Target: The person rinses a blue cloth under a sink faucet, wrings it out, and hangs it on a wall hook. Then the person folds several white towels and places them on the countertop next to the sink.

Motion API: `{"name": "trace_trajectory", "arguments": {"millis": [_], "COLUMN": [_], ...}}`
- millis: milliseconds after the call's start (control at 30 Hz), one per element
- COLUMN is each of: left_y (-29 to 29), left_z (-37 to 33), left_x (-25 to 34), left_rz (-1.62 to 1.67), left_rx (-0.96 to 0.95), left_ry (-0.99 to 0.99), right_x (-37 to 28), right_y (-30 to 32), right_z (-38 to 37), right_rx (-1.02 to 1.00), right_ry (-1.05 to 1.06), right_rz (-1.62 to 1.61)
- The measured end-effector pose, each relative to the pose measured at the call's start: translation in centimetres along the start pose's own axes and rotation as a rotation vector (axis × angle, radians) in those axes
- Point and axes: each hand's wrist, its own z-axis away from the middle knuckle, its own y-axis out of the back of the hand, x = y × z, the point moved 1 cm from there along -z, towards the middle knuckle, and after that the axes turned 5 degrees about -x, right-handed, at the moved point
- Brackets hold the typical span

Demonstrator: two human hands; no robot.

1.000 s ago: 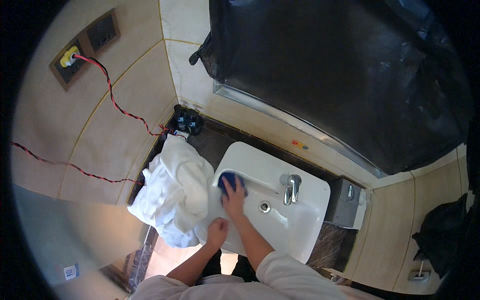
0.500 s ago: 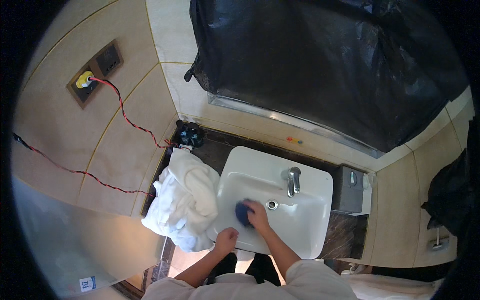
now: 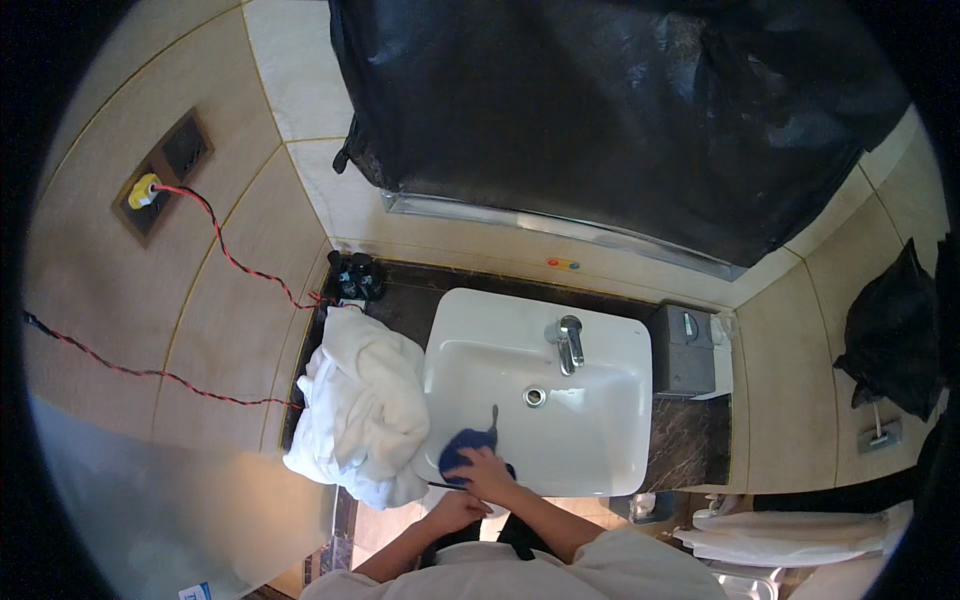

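Note:
A dark blue cloth (image 3: 462, 441) lies bunched on the left front part of the white sink (image 3: 600, 470), with a thin tail of it pointing up the basin. My right hand (image 3: 487, 474) grips the cloth from above, its fingers bent over it. Just below, at the front rim, my left hand (image 3: 458, 508) is closed, with nothing visible in it. It sits close beside the right hand. Toward the back of the basin stands a chrome faucet (image 3: 570, 346), and the round drain (image 3: 535, 397) lies in front of it.
White towels (image 3: 365, 410) are heaped against the sink's left side. Dark bottles (image 3: 357, 276) stand in the back left corner, and a grey box (image 3: 683, 350) at the right. Black plastic (image 3: 620, 120) covers the wall panel. A red-black cord (image 3: 235, 260) runs from a socket.
My right hand has drawn the blue cloth toward the front rim, and the cloth looks more spread. My left hand is now closer to it. The view has shifted slightly.

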Motion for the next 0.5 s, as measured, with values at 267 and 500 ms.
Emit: {"name": "trace_trajectory", "arguments": {"millis": [267,500], "left_y": [4.3,5.2], "left_z": [-4.4,-5.8], "left_x": [2.1,-1.2], "left_rz": [-0.116,-0.131], "left_rx": [0.186,0.586], "left_ry": [0.157,0.286], "right_x": [5.6,8.3], "right_y": [2.0,-3.0], "right_z": [2.4,-8.6], "right_rx": [-0.070,0.197], "right_ry": [-0.327,-0.188], "right_rz": [0.031,-0.035]}}
